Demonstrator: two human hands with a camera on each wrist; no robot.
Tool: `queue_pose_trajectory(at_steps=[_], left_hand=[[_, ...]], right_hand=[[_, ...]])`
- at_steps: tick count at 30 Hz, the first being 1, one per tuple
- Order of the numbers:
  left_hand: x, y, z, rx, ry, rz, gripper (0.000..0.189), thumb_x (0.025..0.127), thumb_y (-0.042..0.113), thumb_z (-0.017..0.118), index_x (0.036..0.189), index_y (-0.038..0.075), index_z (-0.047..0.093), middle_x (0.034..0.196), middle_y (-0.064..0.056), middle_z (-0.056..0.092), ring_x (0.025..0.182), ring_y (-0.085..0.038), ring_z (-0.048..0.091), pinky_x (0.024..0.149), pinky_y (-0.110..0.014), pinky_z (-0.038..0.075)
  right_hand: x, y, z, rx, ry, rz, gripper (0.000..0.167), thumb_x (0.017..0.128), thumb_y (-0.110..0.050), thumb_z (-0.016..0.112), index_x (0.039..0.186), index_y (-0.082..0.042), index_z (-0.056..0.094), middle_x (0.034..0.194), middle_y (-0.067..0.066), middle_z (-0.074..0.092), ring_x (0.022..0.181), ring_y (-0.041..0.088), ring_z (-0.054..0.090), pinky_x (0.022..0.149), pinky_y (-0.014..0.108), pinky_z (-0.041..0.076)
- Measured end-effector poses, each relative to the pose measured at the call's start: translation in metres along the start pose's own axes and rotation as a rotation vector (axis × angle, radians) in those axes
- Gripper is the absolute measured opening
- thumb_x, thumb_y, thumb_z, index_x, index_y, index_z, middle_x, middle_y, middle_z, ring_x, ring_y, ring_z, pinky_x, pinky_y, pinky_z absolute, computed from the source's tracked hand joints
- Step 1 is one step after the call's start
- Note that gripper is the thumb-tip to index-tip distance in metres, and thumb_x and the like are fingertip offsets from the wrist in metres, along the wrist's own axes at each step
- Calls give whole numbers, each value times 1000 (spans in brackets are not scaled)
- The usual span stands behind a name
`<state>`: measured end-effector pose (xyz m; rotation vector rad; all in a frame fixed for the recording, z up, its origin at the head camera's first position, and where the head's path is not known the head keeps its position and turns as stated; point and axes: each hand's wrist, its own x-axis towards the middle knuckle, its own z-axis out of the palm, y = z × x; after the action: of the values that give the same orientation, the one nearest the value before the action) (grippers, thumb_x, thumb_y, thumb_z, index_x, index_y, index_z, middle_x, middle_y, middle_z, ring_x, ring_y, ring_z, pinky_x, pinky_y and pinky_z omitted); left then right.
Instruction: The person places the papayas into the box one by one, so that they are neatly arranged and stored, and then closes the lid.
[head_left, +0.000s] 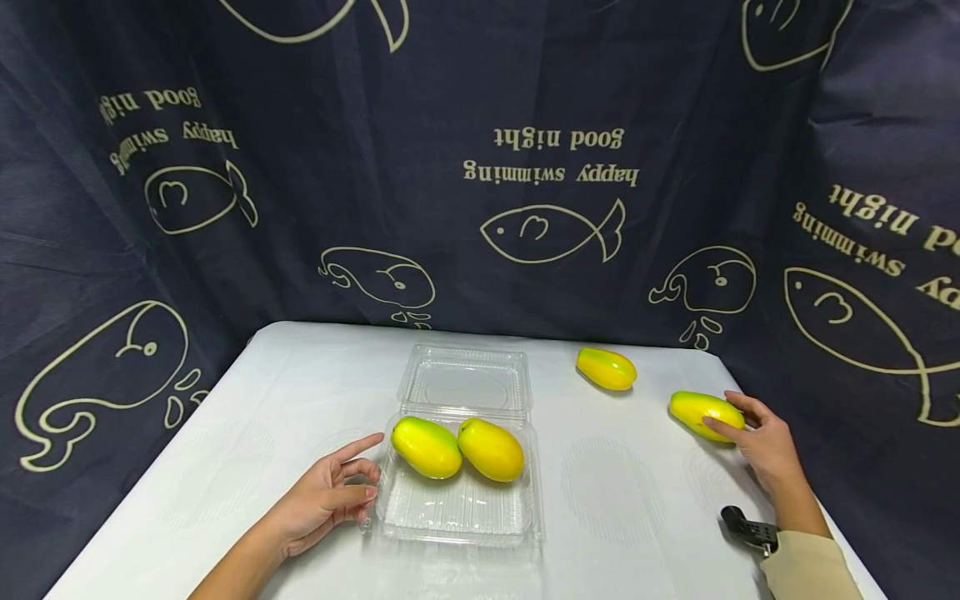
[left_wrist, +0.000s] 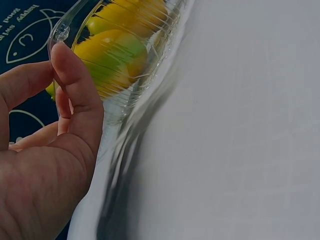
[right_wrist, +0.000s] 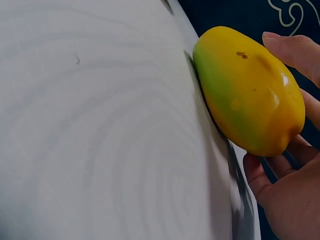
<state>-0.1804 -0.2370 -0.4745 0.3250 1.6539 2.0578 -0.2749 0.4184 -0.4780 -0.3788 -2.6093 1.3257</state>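
In the head view my right hand [head_left: 767, 442] holds a yellow-green mango [head_left: 697, 410] at the table's right side, thumb on the near side. The right wrist view shows this mango [right_wrist: 245, 95] with fingers around its end. My left hand [head_left: 322, 500] is at the left edge of a clear plastic box [head_left: 457, 521], thumb and fingertips touching its rim, index finger extended. Two mangoes [head_left: 426, 448] lie side by side inside the box. Through the ribbed plastic box [left_wrist: 145, 75], the left wrist view shows them, with the thumb against the rim.
The box's hinged lid [head_left: 465, 379] lies open toward the back. Another mango [head_left: 606, 369] rests on the white table [head_left: 600, 533] near its back edge. A dark curtain [head_left: 555, 292] with fish drawings stands behind and at both sides.
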Motion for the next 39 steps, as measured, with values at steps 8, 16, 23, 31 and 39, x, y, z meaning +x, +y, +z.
queue_pose_trajectory(at_steps=[8,16,23,31,39], left_hand=[[1,-1,0,-7,-2,-2,85,98,-6,59,164,6,6,107,3,56,74,-8,59,68,-20,59],[1,-2,0,-19,-8,2,85,98,-7,58,164,5,5,107,3,56,74,-8,60,68,-20,60],[1,-1,0,-13,-8,2,86,98,-6,58,164,5,5,107,3,56,73,-8,60,68,-20,59],[0,-1,0,-12,-10,3,85,99,-6,58,164,5,4,108,3,56,74,-8,60,68,-21,59],[0,0,0,-8,-3,-1,85,98,-6,58,164,6,7,107,2,56,74,-8,60,68,-21,59]], right_hand=[[-3,-1,-1,-17,-17,5,92,84,-45,84,156,-6,41,148,14,45,110,-1,43,79,2,39],[-2,1,-2,-25,-37,-3,95,85,-45,83,157,-5,37,151,21,41,110,3,44,74,1,39],[-2,3,-1,-45,-42,6,94,85,-45,83,158,-6,37,155,23,38,118,20,45,73,5,39],[-2,6,0,-31,-42,-18,93,84,-42,84,157,-5,39,150,22,39,113,17,45,73,4,39],[-1,7,1,-29,-37,-13,94,84,-44,84,157,-6,39,152,22,39,113,18,46,73,4,40]])
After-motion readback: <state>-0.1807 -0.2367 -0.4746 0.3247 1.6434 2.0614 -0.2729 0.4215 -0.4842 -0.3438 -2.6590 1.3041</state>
